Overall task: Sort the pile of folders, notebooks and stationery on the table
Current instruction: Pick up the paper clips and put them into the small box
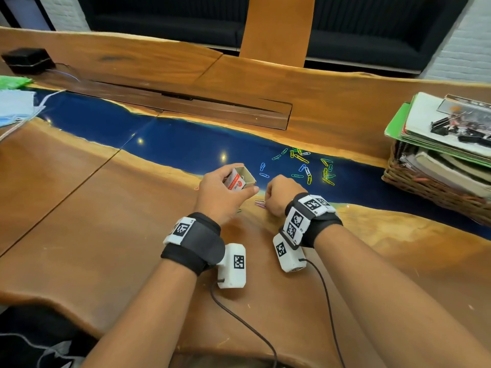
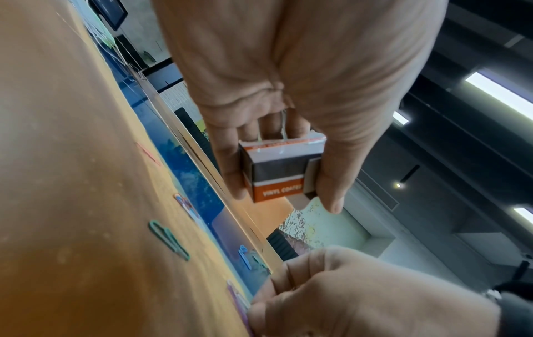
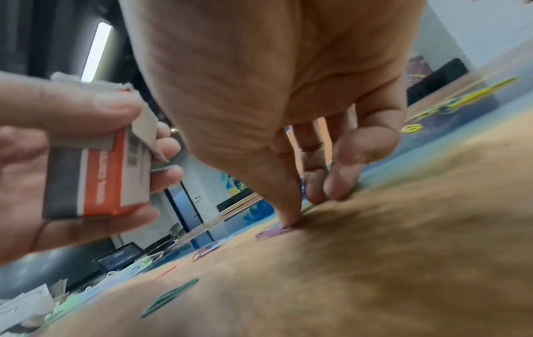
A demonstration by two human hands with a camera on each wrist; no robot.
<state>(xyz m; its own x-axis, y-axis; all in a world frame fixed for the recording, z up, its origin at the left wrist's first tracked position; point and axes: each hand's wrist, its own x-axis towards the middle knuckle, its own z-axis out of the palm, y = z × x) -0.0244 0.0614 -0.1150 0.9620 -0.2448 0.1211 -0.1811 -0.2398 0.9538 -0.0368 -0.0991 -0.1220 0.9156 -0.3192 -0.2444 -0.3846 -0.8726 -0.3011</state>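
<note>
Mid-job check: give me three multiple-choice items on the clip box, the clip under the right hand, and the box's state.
1. Where is the small box?
A. in the left hand
B. in the wicker basket
C. flat on the table

2. What colour is the paper clip under the right hand?
A. yellow
B. purple
C. black

3. The box's top is:
A. taped shut
B. crushed flat
C. open

Key: 1 A, fingers wrap it above the table; 2 B, the right wrist view shows purple at the fingertips; 3 C, its hollow inside shows.

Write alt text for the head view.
The left hand holds a small open paper clip box while the right hand reaches down to a purple paper clip on the wooden table. Colored clips lie scattered beyond.
</note>
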